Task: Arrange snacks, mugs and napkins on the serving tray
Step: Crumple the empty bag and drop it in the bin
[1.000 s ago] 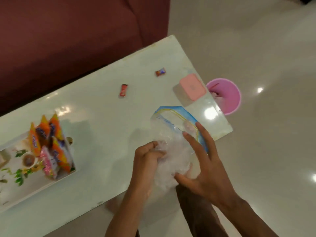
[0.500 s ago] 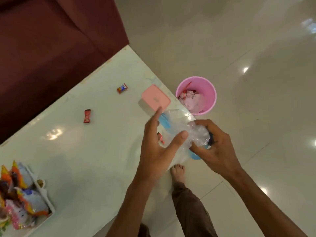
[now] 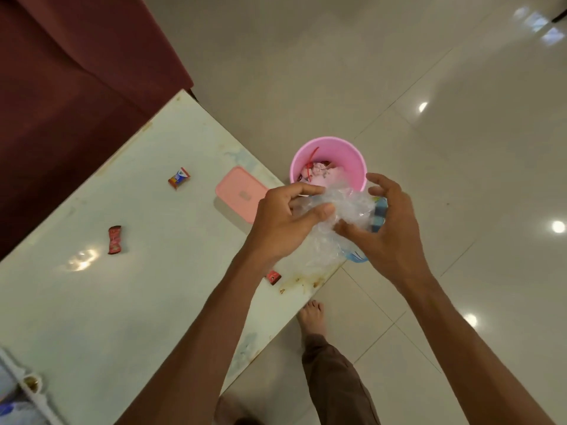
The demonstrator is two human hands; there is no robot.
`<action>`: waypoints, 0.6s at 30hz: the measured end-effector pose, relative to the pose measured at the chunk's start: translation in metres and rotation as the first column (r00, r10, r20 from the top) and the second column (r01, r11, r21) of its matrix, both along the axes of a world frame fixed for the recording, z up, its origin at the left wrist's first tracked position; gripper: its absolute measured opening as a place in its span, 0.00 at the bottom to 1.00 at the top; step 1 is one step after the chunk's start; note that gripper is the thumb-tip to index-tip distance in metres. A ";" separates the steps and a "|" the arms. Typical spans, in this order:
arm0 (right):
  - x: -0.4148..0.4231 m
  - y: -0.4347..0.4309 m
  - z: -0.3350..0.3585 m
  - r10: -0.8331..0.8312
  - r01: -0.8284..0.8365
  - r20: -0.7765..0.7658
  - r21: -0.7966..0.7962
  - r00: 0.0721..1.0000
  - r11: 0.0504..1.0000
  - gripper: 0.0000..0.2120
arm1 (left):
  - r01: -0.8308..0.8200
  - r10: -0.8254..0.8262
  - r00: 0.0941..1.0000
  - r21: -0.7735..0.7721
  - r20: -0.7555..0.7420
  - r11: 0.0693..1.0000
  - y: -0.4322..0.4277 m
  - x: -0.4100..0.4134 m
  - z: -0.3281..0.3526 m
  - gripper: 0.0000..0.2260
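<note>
Apparently unlabelled, clear bag (image 3: 340,216) crumpled between left hand (image 3: 280,223), right hand (image 3: 388,230).

Serving tray (image 3: 21,391) cut off at lower-left edge, contents blurred.

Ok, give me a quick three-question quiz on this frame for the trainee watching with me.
1. True or false: both hands are on the crumpled clear plastic bag.
2. Multiple choice: where does the pink bin stand? A) on the table B) on the floor beside the table's corner C) on the sofa
3. How many small wrapped candies lie on the white table in view?

Key
1. True: left hand and right hand pinch the bag between them, above the table's edge.
2. B
3. Three: one near the pink lid, a red one further left, one partly hidden under the left forearm.
</note>
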State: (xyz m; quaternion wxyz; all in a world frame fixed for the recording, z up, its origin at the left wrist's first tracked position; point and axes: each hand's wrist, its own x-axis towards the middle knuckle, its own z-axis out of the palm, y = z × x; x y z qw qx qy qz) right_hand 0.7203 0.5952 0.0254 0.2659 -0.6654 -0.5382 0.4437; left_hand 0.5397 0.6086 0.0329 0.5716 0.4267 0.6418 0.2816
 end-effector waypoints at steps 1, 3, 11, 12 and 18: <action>0.001 0.000 -0.002 0.028 -0.030 0.071 0.027 0.997 0.999 0.43 | -0.002 0.003 0.999 0.030 -0.038 1.000 0.005 0.005 -0.004 0.13; 0.009 0.003 -0.004 0.179 -0.186 0.174 0.026 0.968 0.982 0.41 | 0.034 -0.026 0.994 0.076 -0.105 0.997 0.013 0.013 -0.011 0.12; 0.037 0.062 0.002 0.446 -0.495 0.450 -0.011 0.774 0.869 0.26 | 0.107 -0.082 0.987 0.187 -0.141 0.976 0.033 0.036 -0.029 0.12; 0.037 0.071 -0.005 0.418 -0.509 0.528 0.032 0.739 0.860 0.23 | 0.079 -0.055 0.990 0.192 -0.127 0.978 0.036 0.038 -0.031 0.13; 0.029 0.110 -0.082 0.144 -0.217 0.564 0.064 0.813 0.974 0.19 | -0.173 0.198 0.968 0.160 -0.157 0.972 0.060 0.032 -0.045 0.14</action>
